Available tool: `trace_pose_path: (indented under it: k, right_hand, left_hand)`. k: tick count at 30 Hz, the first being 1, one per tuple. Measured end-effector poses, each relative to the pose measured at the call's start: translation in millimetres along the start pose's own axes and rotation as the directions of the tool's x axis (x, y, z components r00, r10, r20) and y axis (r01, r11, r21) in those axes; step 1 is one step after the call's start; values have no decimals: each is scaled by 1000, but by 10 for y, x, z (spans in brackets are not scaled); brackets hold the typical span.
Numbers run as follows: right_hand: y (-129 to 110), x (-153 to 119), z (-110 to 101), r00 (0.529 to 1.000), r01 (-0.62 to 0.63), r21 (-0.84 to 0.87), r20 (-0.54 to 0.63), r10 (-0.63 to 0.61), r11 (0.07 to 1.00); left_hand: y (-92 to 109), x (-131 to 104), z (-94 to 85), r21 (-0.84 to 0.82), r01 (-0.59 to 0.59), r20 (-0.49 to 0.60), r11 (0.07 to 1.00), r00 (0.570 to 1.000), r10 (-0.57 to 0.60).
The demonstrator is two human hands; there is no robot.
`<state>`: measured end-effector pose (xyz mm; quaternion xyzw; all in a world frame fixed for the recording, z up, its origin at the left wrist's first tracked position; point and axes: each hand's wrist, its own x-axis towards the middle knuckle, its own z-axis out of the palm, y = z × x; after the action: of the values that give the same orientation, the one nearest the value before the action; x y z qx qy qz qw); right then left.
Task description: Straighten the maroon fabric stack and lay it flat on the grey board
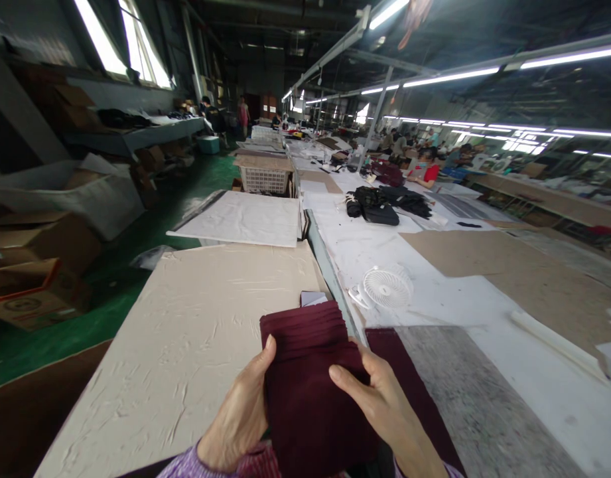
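Head view: shows a round print point(24, 303) on a cardboard box point(61, 311), too blurred to read. Clasps folded maroon cloth point(310, 408) near the beige sheet point(186, 332), with left hand point(240, 401) at its left edge, thumb upward, and right hand point(389, 392) opposite, thumb across its front.

We see tube lights point(451, 78) glowing on the right and glare from windows point(102, 36) at far left, beneath a dim ceiling point(265, 26). Both side edges look stretched and smeared to us; far detail softens.
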<state>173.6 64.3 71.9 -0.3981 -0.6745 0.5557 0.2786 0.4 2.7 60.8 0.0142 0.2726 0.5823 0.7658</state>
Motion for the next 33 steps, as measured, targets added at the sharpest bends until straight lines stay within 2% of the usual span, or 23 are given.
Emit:
trace_pose_path:
  k: [3, 5, 9, 12, 14, 16, 19, 22, 28, 31, 33]
  right_hand:
    - [-17, -8, 9, 1000, 10, 0, -12, -10, 1000]
    - [-37, -12, 18, 1000, -1, 3, -8, 1, 1000]
    - [-49, -28, 41, 1000, -10, -24, -17, 9, 1000]
    - [-3, -50, 50, 999, -10, -48, -44, 7, 999]
    - [27, -65, 45, 992, 41, -93, -114, -51, 995]
    - [27, -74, 35, 972, 135, -171, -167, -164, 976]
    - [-30, -68, 31, 958, 227, -270, -110, -264, 936]
    - [-104, -46, 52, 972, 200, -315, -53, -228, 928]
    - [-159, -7, 77, 983, 153, -306, -49, -176, 940]
    - [-121, -2, 47, 985, 139, -240, -72, -160, 961]
    - [-71, -13, 27, 988, 129, -134, -67, -138, 983]
  left_hand:
    - [-2, -14, -26, -14, 6, 48, 1000, 999, -6]
    - [-32, -26, -65, 25, -52, 54, 998, 997, 50]
    - [-120, -36, -108, 249, -208, -6, 946, 976, 216]
    - [-145, -31, -98, 340, -214, -58, 916, 967, 248]
    - [-134, -30, -89, 357, -212, -67, 910, 965, 252]
    - [-118, -37, -80, 370, -202, -42, 907, 971, 233]
    - [-113, -59, -57, 391, -163, 4, 906, 984, 176]
    - [-134, -79, -27, 409, -140, 29, 902, 990, 140]
    - [-130, -93, -34, 432, -157, 38, 888, 987, 155]
    - [-85, -102, -70, 420, -186, 32, 888, 981, 190]
    - [-41, -111, -89, 412, -203, 2, 888, 975, 222]
